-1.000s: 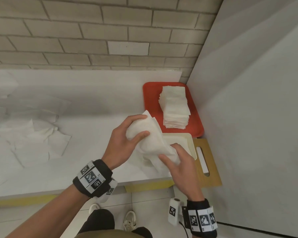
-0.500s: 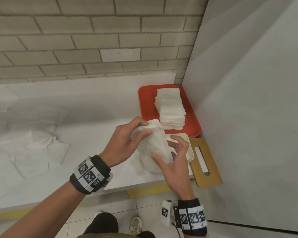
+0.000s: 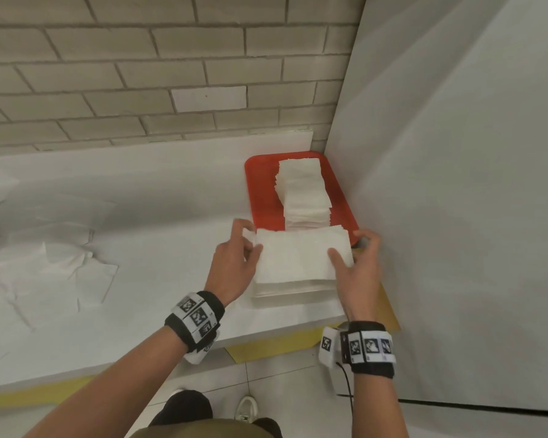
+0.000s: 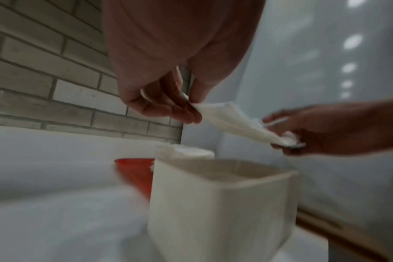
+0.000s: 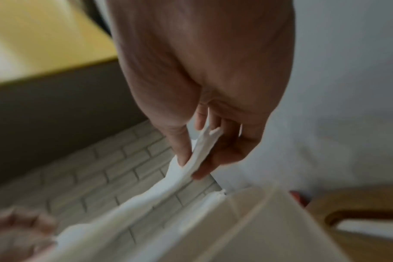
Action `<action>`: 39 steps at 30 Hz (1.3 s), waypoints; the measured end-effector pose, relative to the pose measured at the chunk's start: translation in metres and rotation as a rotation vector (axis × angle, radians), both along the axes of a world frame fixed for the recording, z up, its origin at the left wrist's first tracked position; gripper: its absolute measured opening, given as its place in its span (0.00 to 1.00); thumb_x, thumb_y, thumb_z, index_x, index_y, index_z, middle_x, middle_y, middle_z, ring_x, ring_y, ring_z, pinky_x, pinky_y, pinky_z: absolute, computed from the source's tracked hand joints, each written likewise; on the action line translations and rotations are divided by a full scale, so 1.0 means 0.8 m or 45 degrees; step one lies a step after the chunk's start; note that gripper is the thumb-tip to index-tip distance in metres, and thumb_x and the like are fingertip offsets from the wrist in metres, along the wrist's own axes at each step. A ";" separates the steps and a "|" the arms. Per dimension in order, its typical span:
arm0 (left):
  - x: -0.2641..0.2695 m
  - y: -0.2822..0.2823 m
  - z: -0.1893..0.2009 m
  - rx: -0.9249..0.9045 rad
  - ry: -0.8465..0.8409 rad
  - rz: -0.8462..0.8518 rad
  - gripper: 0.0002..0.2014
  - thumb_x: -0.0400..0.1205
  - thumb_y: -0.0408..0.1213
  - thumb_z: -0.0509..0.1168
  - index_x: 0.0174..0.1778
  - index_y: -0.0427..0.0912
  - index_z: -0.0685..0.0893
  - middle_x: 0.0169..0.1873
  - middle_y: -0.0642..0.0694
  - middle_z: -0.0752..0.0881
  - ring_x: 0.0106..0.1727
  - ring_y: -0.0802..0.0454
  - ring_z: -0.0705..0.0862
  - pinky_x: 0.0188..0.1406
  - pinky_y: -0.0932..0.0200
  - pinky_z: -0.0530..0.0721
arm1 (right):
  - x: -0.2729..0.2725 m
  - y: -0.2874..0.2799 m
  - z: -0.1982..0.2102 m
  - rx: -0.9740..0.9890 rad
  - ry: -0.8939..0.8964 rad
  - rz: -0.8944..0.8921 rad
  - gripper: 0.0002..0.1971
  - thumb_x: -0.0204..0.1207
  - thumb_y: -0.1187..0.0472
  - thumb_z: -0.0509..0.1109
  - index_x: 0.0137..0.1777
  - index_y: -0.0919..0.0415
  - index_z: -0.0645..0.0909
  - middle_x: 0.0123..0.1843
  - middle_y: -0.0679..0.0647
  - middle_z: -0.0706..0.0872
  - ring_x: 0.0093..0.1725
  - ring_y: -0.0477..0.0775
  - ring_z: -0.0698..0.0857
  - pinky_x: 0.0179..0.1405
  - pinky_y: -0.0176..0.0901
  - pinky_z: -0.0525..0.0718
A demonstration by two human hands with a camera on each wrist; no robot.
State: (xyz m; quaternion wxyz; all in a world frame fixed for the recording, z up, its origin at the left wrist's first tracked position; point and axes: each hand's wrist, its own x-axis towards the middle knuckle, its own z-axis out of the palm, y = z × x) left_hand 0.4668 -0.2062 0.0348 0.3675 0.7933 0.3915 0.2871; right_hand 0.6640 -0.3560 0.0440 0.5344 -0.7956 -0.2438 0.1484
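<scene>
Bunched 0.5 s ago, the tissue point(image 3: 299, 257) now spans flat above the white box point(image 4: 213, 203), near the red tray point(image 3: 261, 191), with the left hand point(image 3: 231, 263) and right hand point(image 3: 358, 275) pinching its ends. Lower it level and taut.

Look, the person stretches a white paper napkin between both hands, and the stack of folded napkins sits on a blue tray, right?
Nearly. The flat plastic tray is red, not blue; the head view shows it. The rest holds: left hand and right hand each pinch an end of the white paper napkin, and the stack of folded white napkins sits on that tray.
</scene>
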 end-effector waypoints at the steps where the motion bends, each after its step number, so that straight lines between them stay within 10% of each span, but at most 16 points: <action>1: 0.002 -0.002 -0.016 0.070 0.119 -0.026 0.17 0.89 0.35 0.69 0.67 0.54 0.70 0.33 0.51 0.87 0.38 0.49 0.86 0.44 0.48 0.84 | 0.002 0.005 -0.009 -0.130 -0.188 0.021 0.25 0.82 0.60 0.82 0.70 0.45 0.71 0.50 0.46 0.90 0.53 0.60 0.92 0.53 0.59 0.89; 6: 0.006 -0.004 -0.057 0.367 0.594 -0.131 0.16 0.87 0.35 0.66 0.71 0.48 0.76 0.39 0.46 0.89 0.50 0.38 0.82 0.47 0.45 0.77 | -0.007 0.020 -0.049 -0.797 -0.786 0.150 0.27 0.79 0.51 0.83 0.72 0.48 0.72 0.42 0.54 0.90 0.51 0.62 0.84 0.49 0.54 0.70; 10: 0.011 -0.004 -0.055 0.629 0.553 -0.132 0.16 0.81 0.30 0.75 0.64 0.41 0.85 0.52 0.40 0.83 0.50 0.37 0.81 0.42 0.44 0.83 | -0.013 0.018 -0.046 -0.659 -0.852 0.048 0.26 0.78 0.52 0.84 0.70 0.55 0.77 0.54 0.61 0.86 0.54 0.63 0.81 0.49 0.55 0.80; 13: 0.034 -0.015 -0.046 0.610 0.449 -0.458 0.07 0.87 0.39 0.72 0.60 0.44 0.87 0.57 0.44 0.82 0.55 0.42 0.80 0.47 0.45 0.85 | -0.022 0.029 -0.041 -0.575 -0.682 0.378 0.14 0.84 0.53 0.78 0.64 0.50 0.78 0.59 0.55 0.79 0.53 0.57 0.82 0.50 0.51 0.86; 16: 0.054 -0.009 -0.038 0.254 0.754 -0.701 0.11 0.87 0.48 0.73 0.62 0.49 0.87 0.67 0.49 0.82 0.70 0.45 0.78 0.63 0.45 0.82 | -0.018 0.045 -0.048 -0.973 -0.493 0.660 0.16 0.84 0.51 0.78 0.68 0.45 0.79 0.69 0.55 0.74 0.70 0.61 0.79 0.71 0.51 0.81; 24: 0.055 0.009 -0.023 0.436 1.229 -0.720 0.26 0.84 0.18 0.63 0.77 0.42 0.77 0.73 0.38 0.74 0.73 0.28 0.77 0.52 0.41 0.84 | -0.005 0.068 -0.047 -1.199 -0.320 0.616 0.34 0.67 0.55 0.93 0.60 0.50 0.70 0.64 0.58 0.72 0.53 0.59 0.82 0.59 0.55 0.88; 28: 0.019 0.020 -0.007 0.376 0.879 -0.712 0.19 0.84 0.21 0.66 0.69 0.42 0.80 0.67 0.41 0.79 0.66 0.35 0.82 0.45 0.43 0.81 | -0.018 0.065 -0.036 -1.133 -0.398 0.504 0.27 0.72 0.58 0.89 0.63 0.50 0.75 0.66 0.60 0.78 0.56 0.63 0.86 0.59 0.59 0.90; 32: -0.098 0.061 -0.001 0.269 0.366 -0.339 0.07 0.90 0.43 0.66 0.63 0.51 0.82 0.58 0.54 0.87 0.57 0.52 0.84 0.50 0.46 0.88 | -0.105 0.066 -0.005 -0.358 -0.750 0.092 0.12 0.83 0.63 0.78 0.63 0.56 0.82 0.59 0.59 0.86 0.53 0.62 0.86 0.45 0.52 0.85; 39: -0.359 0.219 -0.034 0.169 0.387 0.244 0.07 0.85 0.32 0.73 0.54 0.48 0.87 0.47 0.52 0.91 0.47 0.50 0.91 0.48 0.48 0.92 | -0.296 0.188 -0.046 -0.120 -0.405 0.527 0.05 0.88 0.54 0.73 0.58 0.46 0.79 0.50 0.40 0.88 0.48 0.43 0.88 0.46 0.46 0.87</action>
